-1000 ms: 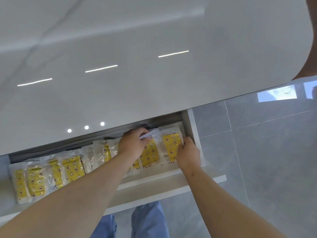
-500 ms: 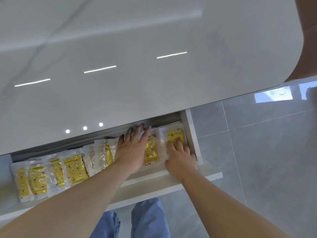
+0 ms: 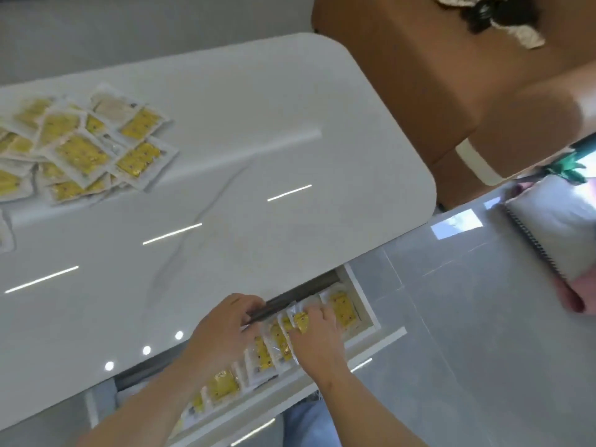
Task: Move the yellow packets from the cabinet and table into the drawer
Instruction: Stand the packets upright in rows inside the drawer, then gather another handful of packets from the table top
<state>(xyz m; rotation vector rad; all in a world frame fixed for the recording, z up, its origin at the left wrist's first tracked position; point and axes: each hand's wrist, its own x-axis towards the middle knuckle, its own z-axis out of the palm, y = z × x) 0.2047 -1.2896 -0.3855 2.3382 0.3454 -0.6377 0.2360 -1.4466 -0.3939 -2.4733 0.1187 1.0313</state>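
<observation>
Under the white table [image 3: 245, 162] the drawer [image 3: 364, 304] stands open, with a row of yellow packets [image 3: 222, 387] lying side by side in it. My right hand [image 3: 317, 343] is over the row's right part and pinches one yellow packet [image 3: 301, 320] between thumb and fingers. My left hand [image 3: 222, 330] is beside it, with its fingers curled at the packets' far ends under the table's lip. Whether the left hand holds anything is hidden. A loose pile of several yellow packets [image 3: 80, 150] lies on the table at the far left.
A brown seat [image 3: 435, 75] stands beyond the table's rounded right corner. At the right edge another person's hand [image 3: 580, 291] holds a spiral notebook [image 3: 554, 221]. Grey floor tiles [image 3: 467, 350] lie to the right of the drawer. My blue trouser legs [image 3: 306, 424] are below it.
The view has swung up and tilted, bringing in the pile on the table. Both hands have gone from pressing flat on the packets to curled fingers, the right now pinching one packet.
</observation>
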